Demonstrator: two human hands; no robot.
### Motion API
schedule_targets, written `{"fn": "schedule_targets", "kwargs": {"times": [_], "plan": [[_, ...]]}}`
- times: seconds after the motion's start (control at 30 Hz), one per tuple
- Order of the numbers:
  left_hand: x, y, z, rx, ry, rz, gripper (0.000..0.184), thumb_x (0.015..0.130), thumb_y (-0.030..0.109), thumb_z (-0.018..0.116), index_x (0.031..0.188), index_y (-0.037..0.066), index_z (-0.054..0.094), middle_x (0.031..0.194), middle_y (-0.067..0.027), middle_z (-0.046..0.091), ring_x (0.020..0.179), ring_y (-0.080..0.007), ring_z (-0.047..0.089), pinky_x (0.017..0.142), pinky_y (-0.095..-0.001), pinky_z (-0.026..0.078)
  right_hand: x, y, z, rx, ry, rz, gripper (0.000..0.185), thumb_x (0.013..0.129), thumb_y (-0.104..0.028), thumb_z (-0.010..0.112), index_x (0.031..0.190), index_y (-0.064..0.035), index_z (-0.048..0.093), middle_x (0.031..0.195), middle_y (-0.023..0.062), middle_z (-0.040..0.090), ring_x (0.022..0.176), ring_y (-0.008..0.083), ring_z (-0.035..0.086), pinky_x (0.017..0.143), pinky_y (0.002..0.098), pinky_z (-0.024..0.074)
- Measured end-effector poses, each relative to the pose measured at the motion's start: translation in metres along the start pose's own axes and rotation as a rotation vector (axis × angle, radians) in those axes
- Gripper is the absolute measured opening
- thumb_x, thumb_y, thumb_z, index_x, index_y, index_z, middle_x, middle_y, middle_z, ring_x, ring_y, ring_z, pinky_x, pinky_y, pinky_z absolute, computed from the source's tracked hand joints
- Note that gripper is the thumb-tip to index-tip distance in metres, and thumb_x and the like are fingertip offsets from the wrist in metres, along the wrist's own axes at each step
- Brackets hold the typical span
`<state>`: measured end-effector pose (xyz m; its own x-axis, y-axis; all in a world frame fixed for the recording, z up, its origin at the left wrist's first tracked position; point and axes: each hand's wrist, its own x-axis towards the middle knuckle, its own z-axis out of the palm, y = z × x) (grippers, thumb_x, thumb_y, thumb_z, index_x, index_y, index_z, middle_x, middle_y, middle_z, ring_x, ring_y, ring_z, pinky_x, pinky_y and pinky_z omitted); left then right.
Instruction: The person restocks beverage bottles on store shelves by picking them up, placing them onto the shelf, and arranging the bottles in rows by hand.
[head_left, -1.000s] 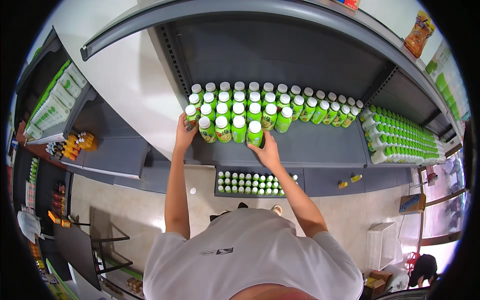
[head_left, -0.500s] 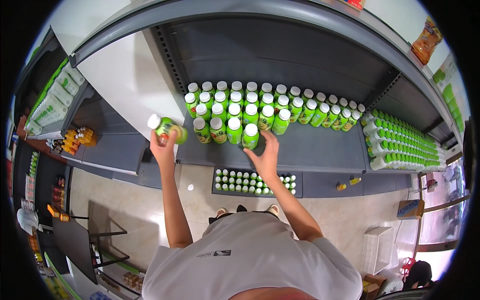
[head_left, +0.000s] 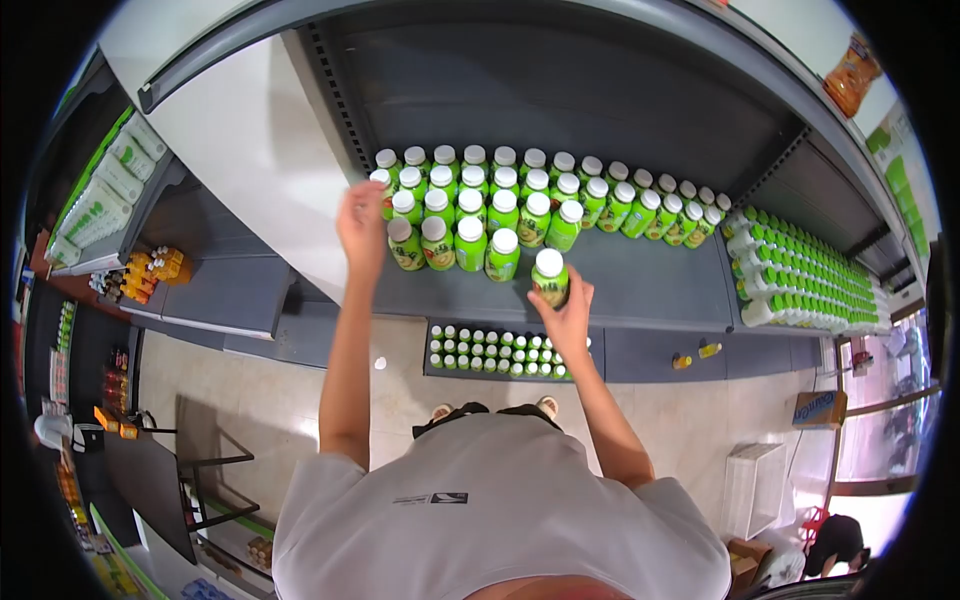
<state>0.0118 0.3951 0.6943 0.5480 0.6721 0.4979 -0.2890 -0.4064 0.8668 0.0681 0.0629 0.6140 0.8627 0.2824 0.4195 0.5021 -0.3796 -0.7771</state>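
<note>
My right hand [head_left: 566,310] grips a green juice bottle [head_left: 549,280] with a white cap, thumb on its left side. It stands upright at the shelf's front edge, right of the front row; whether its base touches the shelf I cannot tell. Raised by the upright at the left end, my left hand [head_left: 362,228] is slightly blurred, holding no visible bottle. Its loosely curled fingers are beside the leftmost bottle [head_left: 387,201] and partly cover it; contact is unclear. Rows of matching bottles [head_left: 470,246] with white caps stand upright on the dark grey shelf [head_left: 660,290].
Green-capped white bottles [head_left: 800,275] fill the shelf section at the right. Below, a low shelf holds more small white-capped bottles [head_left: 490,355], with two yellow bottles [head_left: 695,355] farther right. A white crate [head_left: 755,490] stands on the floor; another person [head_left: 835,545] is at lower right.
My left hand has moved up and right, and the bottle it held no longer shows there. My right hand has shifted right and now grips a bottle. The view has tilted slightly.
</note>
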Motion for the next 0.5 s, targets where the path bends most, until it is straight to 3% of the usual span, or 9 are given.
{"fn": "schedule_targets", "kwargs": {"times": [0.07, 0.17, 0.2, 0.3, 0.33, 0.43, 0.5], "plan": [[0.033, -0.075, -0.019, 0.162, 0.074, 0.025, 0.039, 0.093, 0.000, 0.063, 0.131, -0.001, 0.052, 0.125, -0.0113, 0.062, 0.110, -0.0177, 0.061, 0.090, -0.0305, 0.050, 0.007, 0.022, 0.015, 0.002, 0.007, 0.070, 0.073, 0.075, -0.022, 0.086, 0.136, -0.0038, 0.049, 0.117, 0.0212, 0.058, 0.110, 0.0360, 0.052, 0.096, 0.0428, 0.0442], [0.049, -0.171, -0.024, 0.204, -0.235, -0.014, 0.050, 0.090, -0.001, 0.064, 0.137, 0.000, 0.047, 0.131, -0.0119, 0.059, 0.116, -0.0197, 0.059, 0.089, -0.0306, 0.051, 0.023, 0.020, 0.029, 0.013, -0.031, 0.100, 0.073, 0.076, -0.021, 0.085, 0.136, -0.0018, 0.048, 0.118, 0.0205, 0.059, 0.109, 0.0368, 0.052, 0.096, 0.0443, 0.0445], [0.046, -0.172, -0.020, 0.220, -0.244, -0.100, 0.063, 0.085, 0.010, 0.074, 0.141, 0.004, 0.046, 0.131, -0.0175, 0.061, 0.119, -0.0289, 0.060, 0.096, -0.0389, 0.050, 0.029, 0.023, 0.033, 0.014, -0.038, 0.013, 0.074, 0.076, -0.020, 0.085, 0.136, -0.0009, 0.047, 0.123, 0.0206, 0.056, 0.112, 0.0386, 0.053, 0.097, 0.0451, 0.0451], [0.041, -0.152, -0.009, 0.362, -0.176, -0.160, 0.061, 0.086, 0.009, 0.074, 0.140, 0.004, 0.047, 0.123, -0.0192, 0.065, 0.115, -0.0300, 0.062, 0.096, -0.0388, 0.050, 0.037, 0.028, 0.036, 0.044, -0.053, -0.010, 0.076, 0.074, -0.018, 0.086, 0.137, -0.0008, 0.045, 0.129, 0.0213, 0.051, 0.117, 0.0401, 0.051, 0.097, 0.0452, 0.0461], [0.036, -0.138, -0.008, 0.410, -0.153, -0.121, 0.059, 0.086, 0.009, 0.073, 0.139, 0.003, 0.048, 0.113, -0.0195, 0.068, 0.110, -0.0301, 0.064, 0.094, -0.0371, 0.050, 0.037, 0.030, 0.032, 0.048, -0.089, -0.009, 0.079, 0.074, -0.017, 0.086, 0.139, -0.0011, 0.044, 0.133, 0.0204, 0.048, 0.119, 0.0390, 0.051, 0.097, 0.0447, 0.0477], [0.023, -0.123, -0.014, 0.260, -0.013, 0.062, 0.062, 0.083, 0.009, 0.079, 0.136, -0.001, 0.050, 0.122, -0.0151, 0.063, 0.105, -0.0259, 0.063, 0.090, -0.0365, 0.050, 0.029, 0.028, 0.012, 0.108, -0.078, 0.016, 0.078, 0.076, -0.016, 0.086, 0.140, -0.0002, 0.044, 0.135, 0.0176, 0.049, 0.121, 0.0318, 0.055, 0.098, 0.0421, 0.0497], [0.018, -0.104, -0.021, 0.182, 0.154, 0.072, 0.062, 0.082, 0.010, 0.081, 0.134, -0.002, 0.051, 0.123, -0.0129, 0.061, 0.105, -0.0225, 0.062, 0.089, -0.0353, 0.050, 0.026, 0.025, -0.006, 0.089, -0.072, 0.031, 0.074, 0.078, -0.014, 0.084, 0.141, -0.0040, 0.047, 0.134, 0.0130, 0.056, 0.122, 0.0245, 0.055, 0.100, 0.0386, 0.0492]]}}
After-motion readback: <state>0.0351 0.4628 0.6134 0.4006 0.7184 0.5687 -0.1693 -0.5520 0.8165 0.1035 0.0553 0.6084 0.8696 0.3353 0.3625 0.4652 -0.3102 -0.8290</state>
